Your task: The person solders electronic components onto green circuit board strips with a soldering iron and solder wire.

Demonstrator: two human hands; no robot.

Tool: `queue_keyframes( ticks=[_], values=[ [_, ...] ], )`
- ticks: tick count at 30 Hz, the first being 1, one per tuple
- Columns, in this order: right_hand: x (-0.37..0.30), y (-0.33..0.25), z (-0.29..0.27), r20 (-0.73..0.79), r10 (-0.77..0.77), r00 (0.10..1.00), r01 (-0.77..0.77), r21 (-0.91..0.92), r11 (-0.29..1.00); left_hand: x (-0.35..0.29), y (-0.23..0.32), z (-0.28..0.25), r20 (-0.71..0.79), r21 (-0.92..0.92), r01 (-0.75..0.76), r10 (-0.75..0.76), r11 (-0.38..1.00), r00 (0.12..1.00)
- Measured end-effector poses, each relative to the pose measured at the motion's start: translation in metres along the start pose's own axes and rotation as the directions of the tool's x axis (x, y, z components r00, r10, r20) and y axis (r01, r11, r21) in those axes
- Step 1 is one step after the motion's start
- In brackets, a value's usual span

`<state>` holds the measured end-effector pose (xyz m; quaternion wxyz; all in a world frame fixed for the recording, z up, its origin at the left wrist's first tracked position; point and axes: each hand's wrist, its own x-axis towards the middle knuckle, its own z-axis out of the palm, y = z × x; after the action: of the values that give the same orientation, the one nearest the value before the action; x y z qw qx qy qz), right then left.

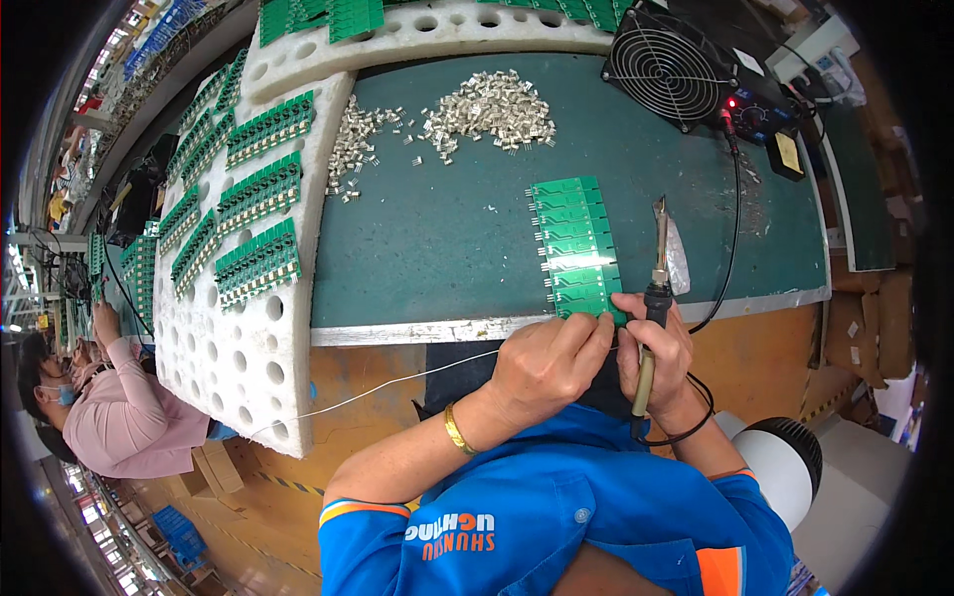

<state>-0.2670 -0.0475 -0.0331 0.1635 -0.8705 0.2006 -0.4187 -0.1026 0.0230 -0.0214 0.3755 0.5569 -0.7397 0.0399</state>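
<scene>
A strip of green circuit boards (576, 233) lies on the green bench top at its front edge, with pins sticking out along its left side. Pinched closed at the strip's near end is my left hand (547, 366); a thin pale solder wire (397, 379) trails from it to the left. My right hand (661, 353) is closed round a soldering iron (646, 377), whose tip points away from me and up, apart from the boards. My right fingertips reach the near right corner of the strip. Where the wire's end lies is hidden by my fingers.
Loose small metal connectors (492, 111) lie heaped at the back. White perforated foam (238, 363) at the left holds several board strips (260, 199); more foam (427, 35) lies behind. A fan unit (666, 70) stands back right, near the iron's cable (737, 228). A co-worker (124, 412) sits far left.
</scene>
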Motion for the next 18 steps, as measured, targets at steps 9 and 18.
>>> queue_keyframes(
  ticks=[9,18],
  values=[
    [0.005,0.003,-0.007,-0.001,-0.007,1.0,0.007,-0.092,0.996,-0.004,-0.019,-0.088,-0.141,0.087,0.265,-0.251,0.96,0.958],
    [0.055,-0.042,0.019,-0.002,-0.095,0.996,0.094,0.084,0.992,-0.082,-0.16,-0.287,-0.336,-0.283,0.889,-0.905,0.361,0.26]
  ],
)
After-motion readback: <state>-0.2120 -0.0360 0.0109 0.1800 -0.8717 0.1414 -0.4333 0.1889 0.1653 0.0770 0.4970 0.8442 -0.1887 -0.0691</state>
